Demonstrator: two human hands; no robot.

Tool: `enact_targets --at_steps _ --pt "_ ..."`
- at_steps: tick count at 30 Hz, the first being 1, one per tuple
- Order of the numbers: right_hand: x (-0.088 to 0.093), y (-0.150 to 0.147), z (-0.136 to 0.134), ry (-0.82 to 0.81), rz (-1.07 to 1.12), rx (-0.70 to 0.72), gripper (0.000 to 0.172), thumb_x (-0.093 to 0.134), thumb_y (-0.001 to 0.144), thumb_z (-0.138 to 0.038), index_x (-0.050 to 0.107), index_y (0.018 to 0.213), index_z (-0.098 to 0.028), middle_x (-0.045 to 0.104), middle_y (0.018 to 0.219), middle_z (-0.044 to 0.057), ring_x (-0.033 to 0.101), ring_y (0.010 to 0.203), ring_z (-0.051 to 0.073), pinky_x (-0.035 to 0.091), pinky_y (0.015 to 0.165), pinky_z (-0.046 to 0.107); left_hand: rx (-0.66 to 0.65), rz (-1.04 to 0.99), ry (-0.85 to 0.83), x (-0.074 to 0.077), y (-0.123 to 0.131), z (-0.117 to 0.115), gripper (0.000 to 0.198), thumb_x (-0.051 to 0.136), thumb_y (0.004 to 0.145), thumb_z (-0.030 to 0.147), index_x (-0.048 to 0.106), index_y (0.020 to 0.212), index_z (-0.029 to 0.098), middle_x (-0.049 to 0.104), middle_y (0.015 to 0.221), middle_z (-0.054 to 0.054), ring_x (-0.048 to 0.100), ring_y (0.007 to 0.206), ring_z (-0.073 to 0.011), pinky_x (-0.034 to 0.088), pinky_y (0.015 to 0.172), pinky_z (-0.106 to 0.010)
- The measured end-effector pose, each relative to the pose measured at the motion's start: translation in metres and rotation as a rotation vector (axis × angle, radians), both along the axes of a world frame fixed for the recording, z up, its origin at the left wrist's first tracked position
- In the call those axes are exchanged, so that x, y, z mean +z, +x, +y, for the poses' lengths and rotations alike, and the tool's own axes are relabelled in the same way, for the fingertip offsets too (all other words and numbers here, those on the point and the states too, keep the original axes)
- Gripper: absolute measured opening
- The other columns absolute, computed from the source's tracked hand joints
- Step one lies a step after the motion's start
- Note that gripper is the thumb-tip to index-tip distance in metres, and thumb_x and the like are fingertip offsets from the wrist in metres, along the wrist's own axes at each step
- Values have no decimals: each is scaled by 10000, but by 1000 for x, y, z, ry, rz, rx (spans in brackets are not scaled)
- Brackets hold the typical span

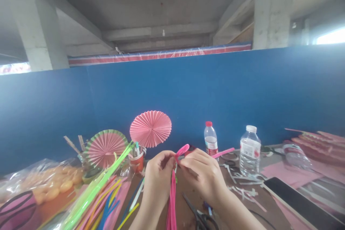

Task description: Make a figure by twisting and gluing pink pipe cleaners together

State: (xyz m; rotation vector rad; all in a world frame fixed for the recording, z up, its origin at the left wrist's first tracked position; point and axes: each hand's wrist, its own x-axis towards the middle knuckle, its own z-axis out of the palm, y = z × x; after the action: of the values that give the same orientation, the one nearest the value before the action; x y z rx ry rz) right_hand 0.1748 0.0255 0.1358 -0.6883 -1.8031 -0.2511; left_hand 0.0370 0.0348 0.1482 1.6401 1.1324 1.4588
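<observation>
Between both hands is a bright pink pipe cleaner (pixel 182 149), bent into a loop at its top. My left hand (pixel 161 172) pinches it at the loop's left base. My right hand (pixel 202 172) grips it on the other side, and one pink end sticks out to the right behind the knuckles. Long pink strands (pixel 173 201) hang down between the wrists; whether they join the held piece is hidden by the fingers. Black-handled scissors (pixel 201 217) lie on the brown table below my right hand.
Left: green pipe cleaners (pixel 99 187), coloured strips, a bag of orange balls (pixel 54 183), a red pen cup (pixel 137 162). Pink paper fans (pixel 151 129) stand behind. Right: two bottles (pixel 250 152), paper scraps, a phone (pixel 299 203), pink paper. A blue partition (pixel 188 90) rises behind the table.
</observation>
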Motion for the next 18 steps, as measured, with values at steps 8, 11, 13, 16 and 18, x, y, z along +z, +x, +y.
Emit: enact_targets --at_steps 8,11,13,16,18 --pt "3 11 3 -36 6 65 180 516 790 -67 622 705 -185 633 645 18 481 584 138 393 579 271 -320 -467 -211 -1 7 -5 139 661 722 242 602 700 119 466 522 40 367 468 -46 299 450 -141" --pt "5 13 4 -72 63 78 181 530 769 -63 649 683 -170 639 639 37 514 579 140 403 548 258 -451 -596 -305 -1 7 -5 137 694 700 215 616 690 102 490 549 23 393 491 -43 326 473 -134" --pt "6 13 4 -116 97 88 175 538 759 -62 670 699 -161 644 658 51 540 596 146 413 541 250 -498 -650 -351 -2 7 -4 127 704 691 197 624 693 97 498 557 19 410 499 -43 347 485 -135" --pt "5 13 5 -176 137 89 159 543 760 -75 676 711 -147 633 665 62 559 614 150 424 544 242 -509 -664 -372 -2 6 -3 102 699 700 173 636 711 94 516 578 13 431 508 -41 375 505 -136" --pt "5 12 5 -190 154 71 158 538 769 -89 666 699 -148 617 651 55 553 613 148 422 545 241 -502 -654 -374 -1 5 -2 88 694 706 162 640 718 93 531 595 9 447 515 -39 380 505 -133"
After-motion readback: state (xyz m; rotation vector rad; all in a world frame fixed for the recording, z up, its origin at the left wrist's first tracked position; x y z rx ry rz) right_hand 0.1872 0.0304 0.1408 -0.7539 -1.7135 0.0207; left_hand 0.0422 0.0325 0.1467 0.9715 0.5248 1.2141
